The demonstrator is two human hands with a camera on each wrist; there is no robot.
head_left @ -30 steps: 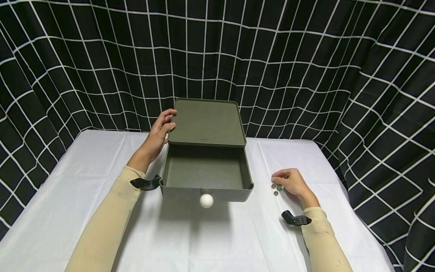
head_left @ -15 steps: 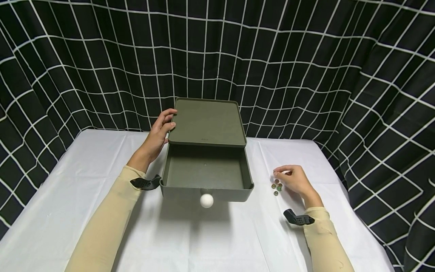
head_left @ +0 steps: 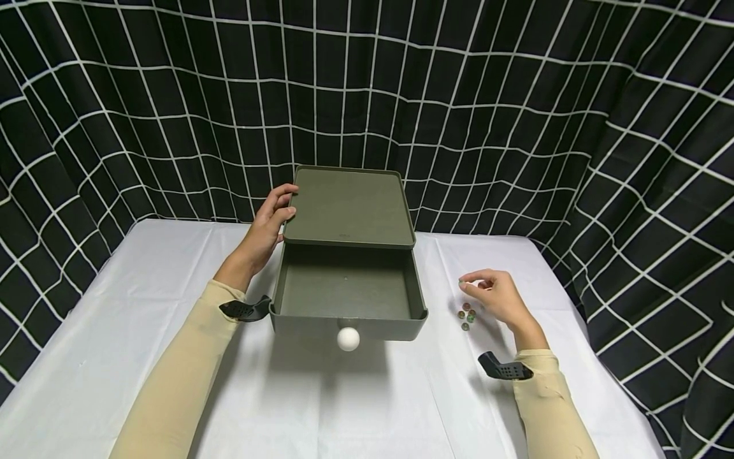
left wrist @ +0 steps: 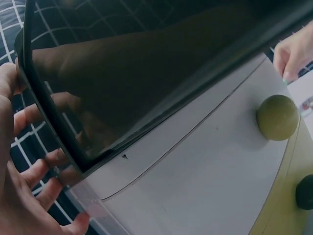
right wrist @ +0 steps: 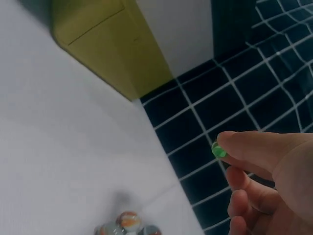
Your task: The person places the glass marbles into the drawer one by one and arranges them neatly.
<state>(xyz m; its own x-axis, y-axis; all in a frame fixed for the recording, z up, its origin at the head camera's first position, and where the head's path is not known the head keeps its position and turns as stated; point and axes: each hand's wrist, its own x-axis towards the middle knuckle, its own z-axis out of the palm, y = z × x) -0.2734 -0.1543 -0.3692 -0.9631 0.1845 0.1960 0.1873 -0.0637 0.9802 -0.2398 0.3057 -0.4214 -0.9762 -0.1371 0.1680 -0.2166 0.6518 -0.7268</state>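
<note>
An olive-grey drawer box [head_left: 350, 207] stands with its drawer [head_left: 346, 287] pulled out toward me, a white round knob [head_left: 348, 339] on the front. My left hand [head_left: 264, 233] rests against the box's left side, fingers spread and fingertips at the top rim. In the right wrist view, my right hand [right wrist: 269, 171] pinches a green glass marble [right wrist: 218, 150] between thumb and forefinger. Several other marbles [head_left: 466, 315] lie in a small cluster on the white cloth, just below that hand in the head view. The drawer's visible floor is bare.
White cloth [head_left: 390, 395] covers the table. Behind and to both sides hangs a black curtain [head_left: 367, 83] with a white grid. A black wrist device sits on each sleeve [head_left: 178, 370].
My right hand has moved away from me and risen from the marble cluster with the green marble pinched in it. The left hand and drawer box stay where they were.
</note>
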